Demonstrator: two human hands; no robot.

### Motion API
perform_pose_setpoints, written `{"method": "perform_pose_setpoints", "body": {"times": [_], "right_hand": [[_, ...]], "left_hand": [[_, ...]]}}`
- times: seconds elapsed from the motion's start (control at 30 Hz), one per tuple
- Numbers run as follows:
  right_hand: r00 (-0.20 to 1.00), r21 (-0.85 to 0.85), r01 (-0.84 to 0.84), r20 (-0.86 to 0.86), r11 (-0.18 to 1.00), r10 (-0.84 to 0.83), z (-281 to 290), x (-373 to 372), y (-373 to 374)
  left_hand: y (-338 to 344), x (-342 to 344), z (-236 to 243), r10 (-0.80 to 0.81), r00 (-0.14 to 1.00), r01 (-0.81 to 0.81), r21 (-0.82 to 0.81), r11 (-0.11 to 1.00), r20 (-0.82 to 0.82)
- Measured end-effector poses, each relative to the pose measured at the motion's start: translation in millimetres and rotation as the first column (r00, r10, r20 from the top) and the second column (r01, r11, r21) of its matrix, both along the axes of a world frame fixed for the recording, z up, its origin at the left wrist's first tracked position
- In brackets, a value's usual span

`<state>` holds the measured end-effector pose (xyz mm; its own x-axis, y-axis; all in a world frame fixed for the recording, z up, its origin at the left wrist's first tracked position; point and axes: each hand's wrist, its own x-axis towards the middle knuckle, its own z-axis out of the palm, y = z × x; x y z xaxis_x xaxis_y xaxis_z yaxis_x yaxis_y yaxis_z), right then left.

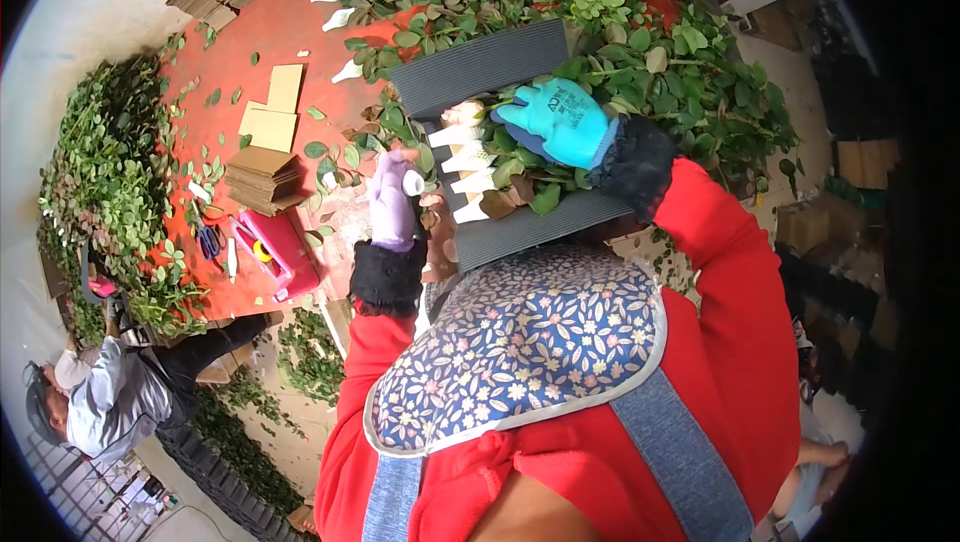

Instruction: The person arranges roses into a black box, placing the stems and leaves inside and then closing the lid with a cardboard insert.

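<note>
White-sleeved flowers (468, 158) lie on a ridged dark sheet (480, 64) between the left grip (393, 200) and right grip (560, 122). We cannot tell whether the former, half-curled, holds the adjoining white piece (413, 183); the latter bends over foliage (545, 200), its hold hidden.

White-sleeved roses (468, 160) lying in row, heads leftward, between flaps of dark ribbed wrap (485, 64)

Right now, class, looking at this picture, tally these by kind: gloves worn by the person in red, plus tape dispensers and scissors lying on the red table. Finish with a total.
Gloves: 2 (purple on the left hand, light blue on the right hand)
Tape dispenser: 1, pink
Scissors: 1 pair
Total: 4
</note>
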<state>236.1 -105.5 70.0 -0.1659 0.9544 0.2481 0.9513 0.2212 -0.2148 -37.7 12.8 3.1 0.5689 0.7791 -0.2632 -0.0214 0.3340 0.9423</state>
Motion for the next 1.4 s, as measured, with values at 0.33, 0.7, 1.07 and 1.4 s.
{"method": "perform_pose_setpoints", "body": {"times": [0.33,0.7,1.07,1.4], "right_hand": [[0.978,-0.205,0.137,0.184,0.969,-0.099,-16,-4,12],[0.986,-0.233,0.123,0.140,0.965,-0.092,-3,-8,12],[0.991,-0.345,0.133,0.042,0.929,-0.127,-1,4,11],[0.996,-0.345,-0.008,0.079,0.939,0.037,15,-9,-4]], "left_hand": [[-11,38,-9,0.196,0.981,-0.196,0.068,0.978,0.000],[-15,51,-2,0.090,0.995,-0.090,0.006,0.996,0.041],[2,0,24,0.287,0.931,-0.212,-0.304,0.929,0.226],[-16,27,25,-0.205,0.903,0.324,0.288,0.901,-0.377]]}}
